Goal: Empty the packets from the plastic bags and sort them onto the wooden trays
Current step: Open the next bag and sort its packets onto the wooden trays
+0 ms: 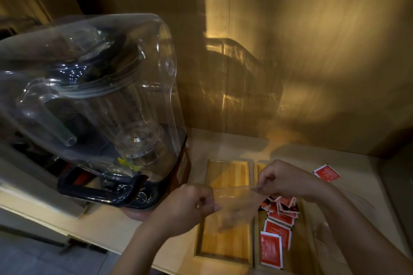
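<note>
Both hands hold a thin, clear, crinkled plastic bag stretched between them above the two wooden trays, which looks like a way of spreading its mouth so whatever is left can drop out. The left hand has its fingers closed in a pinch on the bag's near edge, and the right hand pinches the far edge with fingertips pressed together. The film is so sheer and blurred that I cannot tell whether any packets remain inside. The flat red rectangular paper packets lie in a loose overlapping heap in the right-hand wooden tray, while the left-hand tray of smooth honey-coloured wood sits bare beside it. One stray red packet rests apart on the pale countertop. A bulky blender under a glossy clear plastic hood stands to the left.
</note>
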Action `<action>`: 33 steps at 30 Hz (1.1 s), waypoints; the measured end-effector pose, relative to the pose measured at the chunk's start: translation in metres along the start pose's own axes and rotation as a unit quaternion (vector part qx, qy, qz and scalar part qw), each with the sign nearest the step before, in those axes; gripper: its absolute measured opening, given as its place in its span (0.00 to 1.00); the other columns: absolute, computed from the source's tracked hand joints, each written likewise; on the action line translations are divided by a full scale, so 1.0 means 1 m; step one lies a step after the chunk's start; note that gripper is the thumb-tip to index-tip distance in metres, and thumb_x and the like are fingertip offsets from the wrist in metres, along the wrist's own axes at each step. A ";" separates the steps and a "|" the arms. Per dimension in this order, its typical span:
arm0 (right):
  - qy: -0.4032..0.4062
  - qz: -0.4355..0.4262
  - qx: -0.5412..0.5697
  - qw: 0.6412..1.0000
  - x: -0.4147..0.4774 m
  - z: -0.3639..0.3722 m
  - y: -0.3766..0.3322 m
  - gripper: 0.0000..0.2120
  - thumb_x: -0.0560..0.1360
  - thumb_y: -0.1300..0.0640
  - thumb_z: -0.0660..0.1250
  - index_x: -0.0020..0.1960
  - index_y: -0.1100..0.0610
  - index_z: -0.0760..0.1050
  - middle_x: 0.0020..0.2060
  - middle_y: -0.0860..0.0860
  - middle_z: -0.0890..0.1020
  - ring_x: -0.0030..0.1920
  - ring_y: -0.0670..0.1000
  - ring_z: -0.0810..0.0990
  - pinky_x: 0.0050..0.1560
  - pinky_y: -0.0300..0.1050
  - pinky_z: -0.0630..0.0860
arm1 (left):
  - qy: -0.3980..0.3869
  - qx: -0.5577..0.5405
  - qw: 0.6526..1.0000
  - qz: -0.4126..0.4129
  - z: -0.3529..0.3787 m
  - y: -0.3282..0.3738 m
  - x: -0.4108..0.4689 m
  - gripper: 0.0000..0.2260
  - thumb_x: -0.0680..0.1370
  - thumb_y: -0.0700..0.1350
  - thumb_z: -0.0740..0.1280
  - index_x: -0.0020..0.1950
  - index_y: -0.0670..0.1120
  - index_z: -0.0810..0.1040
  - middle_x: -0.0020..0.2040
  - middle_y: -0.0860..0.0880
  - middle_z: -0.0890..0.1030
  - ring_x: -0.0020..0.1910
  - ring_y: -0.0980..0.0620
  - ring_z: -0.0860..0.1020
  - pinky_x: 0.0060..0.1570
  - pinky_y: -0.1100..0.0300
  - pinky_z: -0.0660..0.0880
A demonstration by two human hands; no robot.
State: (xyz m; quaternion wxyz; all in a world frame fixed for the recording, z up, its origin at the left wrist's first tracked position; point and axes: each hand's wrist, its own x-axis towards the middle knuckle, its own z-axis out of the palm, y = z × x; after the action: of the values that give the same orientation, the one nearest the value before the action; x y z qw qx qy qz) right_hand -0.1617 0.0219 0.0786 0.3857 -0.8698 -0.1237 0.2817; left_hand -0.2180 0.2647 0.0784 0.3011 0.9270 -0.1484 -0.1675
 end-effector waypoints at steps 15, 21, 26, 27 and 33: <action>-0.086 0.126 0.047 0.987 0.064 0.011 0.015 0.11 0.70 0.62 0.66 0.30 0.56 0.74 0.19 0.48 0.71 0.19 0.45 0.63 0.22 0.38 0.59 | -0.069 -0.183 0.971 -0.135 0.007 -0.050 0.061 0.09 0.77 0.41 0.64 0.36 0.47 0.75 0.32 0.51 0.74 0.32 0.55 0.72 0.34 0.63 0.69; 0.162 0.133 0.144 0.967 0.079 0.033 0.036 0.06 0.75 0.59 0.63 0.47 0.62 0.75 0.33 0.57 0.77 0.25 0.49 0.71 0.27 0.41 0.67 | 0.127 -0.302 0.922 -0.208 0.034 -0.061 0.073 0.15 0.75 0.44 0.66 0.61 0.51 0.71 0.53 0.47 0.80 0.51 0.47 0.80 0.56 0.47 0.78; 0.242 0.145 0.201 0.938 0.070 0.074 0.052 0.14 0.75 0.58 0.64 0.58 0.54 0.65 0.43 0.54 0.79 0.40 0.53 0.78 0.39 0.45 0.74 | 0.123 -0.265 0.920 -0.261 0.061 -0.069 0.060 0.24 0.76 0.50 0.67 0.69 0.46 0.65 0.59 0.46 0.79 0.55 0.47 0.78 0.53 0.56 0.74; 0.243 0.150 0.197 0.938 0.067 0.082 0.054 0.14 0.74 0.59 0.64 0.57 0.55 0.65 0.41 0.54 0.78 0.41 0.54 0.79 0.42 0.48 0.75 | 0.113 -0.259 0.921 -0.269 0.068 -0.072 0.056 0.24 0.76 0.50 0.67 0.69 0.45 0.65 0.60 0.45 0.79 0.55 0.47 0.78 0.53 0.56 0.74; 0.186 0.233 0.213 0.930 0.049 0.129 0.060 0.02 0.75 0.60 0.64 0.46 0.58 0.72 0.37 0.53 0.77 0.36 0.50 0.77 0.33 0.40 0.71 | 0.037 -0.195 0.930 -0.310 0.104 -0.081 0.042 0.20 0.75 0.53 0.66 0.62 0.44 0.71 0.55 0.42 0.82 0.51 0.43 0.81 0.47 0.53 0.76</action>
State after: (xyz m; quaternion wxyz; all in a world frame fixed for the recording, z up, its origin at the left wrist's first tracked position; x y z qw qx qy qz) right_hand -0.1974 0.0804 -0.0549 0.5016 -0.8082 0.2195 0.2169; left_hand -0.2081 0.2584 -0.0592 0.4143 0.8554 0.1927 -0.2439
